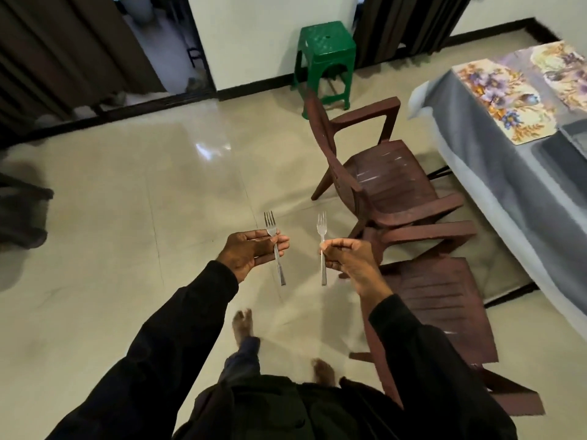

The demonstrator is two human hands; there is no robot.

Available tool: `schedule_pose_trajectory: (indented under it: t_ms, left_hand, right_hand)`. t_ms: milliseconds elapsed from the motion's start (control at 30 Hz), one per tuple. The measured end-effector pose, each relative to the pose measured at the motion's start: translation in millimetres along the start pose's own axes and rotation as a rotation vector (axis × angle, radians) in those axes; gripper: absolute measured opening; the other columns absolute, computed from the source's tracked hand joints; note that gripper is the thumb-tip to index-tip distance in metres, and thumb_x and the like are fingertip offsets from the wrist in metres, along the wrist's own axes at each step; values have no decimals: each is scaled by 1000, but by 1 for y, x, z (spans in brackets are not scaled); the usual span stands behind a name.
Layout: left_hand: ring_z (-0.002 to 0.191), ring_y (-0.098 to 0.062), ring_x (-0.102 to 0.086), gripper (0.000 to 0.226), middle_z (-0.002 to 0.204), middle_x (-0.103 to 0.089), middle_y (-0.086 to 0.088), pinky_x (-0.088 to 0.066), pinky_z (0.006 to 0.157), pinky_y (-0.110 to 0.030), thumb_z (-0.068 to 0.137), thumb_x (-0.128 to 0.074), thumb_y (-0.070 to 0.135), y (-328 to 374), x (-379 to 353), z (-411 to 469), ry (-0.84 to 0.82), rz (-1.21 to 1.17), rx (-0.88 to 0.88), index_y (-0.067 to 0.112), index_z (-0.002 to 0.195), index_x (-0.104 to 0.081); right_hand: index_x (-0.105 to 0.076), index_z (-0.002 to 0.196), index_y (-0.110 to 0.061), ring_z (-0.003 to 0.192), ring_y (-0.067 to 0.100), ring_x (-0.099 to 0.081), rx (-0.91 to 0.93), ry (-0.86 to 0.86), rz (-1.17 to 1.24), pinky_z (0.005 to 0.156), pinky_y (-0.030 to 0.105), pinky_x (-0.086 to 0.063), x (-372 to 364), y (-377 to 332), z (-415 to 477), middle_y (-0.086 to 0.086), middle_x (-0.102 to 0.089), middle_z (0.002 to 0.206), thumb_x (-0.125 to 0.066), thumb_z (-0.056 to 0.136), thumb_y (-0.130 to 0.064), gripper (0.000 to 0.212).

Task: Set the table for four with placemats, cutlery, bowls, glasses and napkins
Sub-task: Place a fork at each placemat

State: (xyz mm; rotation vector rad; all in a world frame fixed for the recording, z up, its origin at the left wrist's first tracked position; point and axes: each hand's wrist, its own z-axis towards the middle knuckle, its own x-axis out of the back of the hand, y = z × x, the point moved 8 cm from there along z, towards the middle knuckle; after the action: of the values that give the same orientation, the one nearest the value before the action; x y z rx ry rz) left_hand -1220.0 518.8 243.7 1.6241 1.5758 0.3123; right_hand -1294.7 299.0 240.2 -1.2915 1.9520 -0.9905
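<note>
Head view: left hand [251, 250] pinches slim steel fork [279, 269], right hand [347, 260] grips second steel fork [323, 274], tines up, both well apart from grey-clothed table [495, 179]. Likely risk: the light pinch slips in transit, or the brown plastic chairs [390, 182] snag a sleeve.

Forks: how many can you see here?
2. One fork is held in the left hand, the other fork in the right hand, both tines up. More may lie out of view on the table.
</note>
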Motion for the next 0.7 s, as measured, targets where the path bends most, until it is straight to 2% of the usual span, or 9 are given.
schedule_pose_trajectory:
  t_ms: [100, 267, 400, 533, 700]
  left_hand:
    - [109, -38, -70, 33, 116, -71, -26, -56, 97, -45, 88, -69, -3, 39, 33, 25, -36, 21, 34, -12, 119, -62]
    - [111, -37, -70, 53, 119, -70, -25, -56, 98, -44, 78, -75, 4, 109, 74, 65, -122, 80, 70, -11, 125, -59]
    - [112, -39, -69, 61, 120, -70, -26, -57, 96, -44, 77, -75, 1, 158, 96, 110, -144, 43, 93, -13, 132, -52]
    - [112, -39, -69, 48, 119, -69, -28, -58, 95, -43, 86, -69, -5, 207, 101, 165, -171, 42, 101, -16, 129, -51]
    - [113, -39, -69, 40, 120, -69, -27, -58, 95, -43, 88, -68, -6, 266, 94, 243, -197, 63, 111, -16, 125, -56]
  right_hand:
    - [-71, 103, 8, 82, 24, -73, -13, 32, 71, 79, 35, -63, -39, -16, 27, 16, -75, 89, -74, 88, -3, 19]
    - [-73, 102, 5, 81, 22, -74, -15, 85, 127, 78, 32, -62, -95, -50, 69, 13, -76, 88, -74, 88, -3, 16]
    - [-72, 104, 7, 83, 24, -74, -4, 97, 145, 78, 31, -62, -129, -81, 112, 17, -76, 92, -74, 88, -3, 19]
    - [-72, 104, 7, 79, 21, -75, 5, 132, 165, 71, 28, -61, -148, -118, 166, 14, -76, 89, -74, 86, -1, 19]
    - [-74, 100, 2, 81, 21, -75, 27, 131, 189, 73, 29, -61, -160, -161, 250, 14, -77, 90, -75, 86, -3, 14]
